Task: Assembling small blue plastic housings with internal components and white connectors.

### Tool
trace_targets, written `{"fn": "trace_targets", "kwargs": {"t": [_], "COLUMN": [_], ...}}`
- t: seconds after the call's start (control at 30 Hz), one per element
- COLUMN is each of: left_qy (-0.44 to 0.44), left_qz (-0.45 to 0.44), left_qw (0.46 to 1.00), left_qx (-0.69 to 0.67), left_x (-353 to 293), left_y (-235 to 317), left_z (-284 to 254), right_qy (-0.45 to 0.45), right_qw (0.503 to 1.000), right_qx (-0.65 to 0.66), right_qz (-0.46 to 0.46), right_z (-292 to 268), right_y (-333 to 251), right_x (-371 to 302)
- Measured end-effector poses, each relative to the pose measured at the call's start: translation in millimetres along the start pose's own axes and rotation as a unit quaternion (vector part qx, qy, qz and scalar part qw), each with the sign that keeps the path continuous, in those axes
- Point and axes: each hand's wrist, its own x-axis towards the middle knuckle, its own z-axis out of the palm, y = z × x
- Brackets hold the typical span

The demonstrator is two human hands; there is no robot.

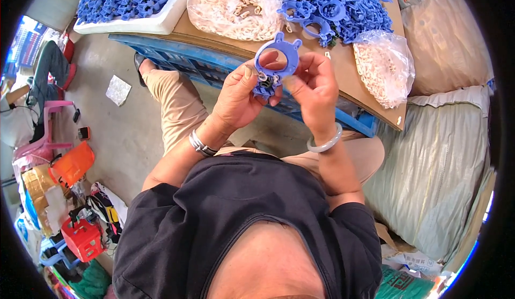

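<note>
From where I stand, the blue ring piece (pixel 292 56) is up in the person's two hands, at the near edge of the cardboard top (pixel 343 74), roughly midway along the stretch between the white foam tray (pixel 174 23) and the near right corner. The left hand (pixel 238 95) has it from the lower left, thumb and fingers closed about the narrow clip end, where small dark and pale bits show. The right hand (pixel 315 90) comes in from the other side, its thumb and fingertips pinching at the lower right of the ring; how hard it presses I can't tell, and some fingertips are hidden behind the piece. So the ring itself lies ahead of both grips, on the far side of them, with the left hand nearer the clip end and the right hand nearer the rim. The long axis runs from that clip end, close to the person, outward to the pair of ear-like tabs, leaning a little to the right. The tabs point away from the body, over the near edge, toward the loose blue rings (pixel 317 31) and the blue heap (pixel 354 9) behind them. The open face of the ring looks up toward the person's head. Over by the near right corner sits a clear bag of pale pieces (pixel 383 68), well apart from both hands.
</note>
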Motion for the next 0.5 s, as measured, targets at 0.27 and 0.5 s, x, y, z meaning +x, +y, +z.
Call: {"fn": "trace_targets", "kwargs": {"t": [0.27, 0.5], "left_qy": [-0.003, 0.116], "left_qz": [-0.084, -0.051], "left_qw": [0.996, 0.968], "left_qx": [-0.015, 0.218], "left_x": [1.1, -1.7], "left_y": [6.7, 1.4], "left_z": [-3.9, -4.2], "right_qy": [-0.051, -0.031], "right_qw": [0.986, 0.989], "right_qx": [0.092, 0.068], "right_qz": [0.129, 0.127], "right_z": [-11.2, -10.8], "right_y": [-18.8, -9.5], "right_x": [6.9, 6.7]}}
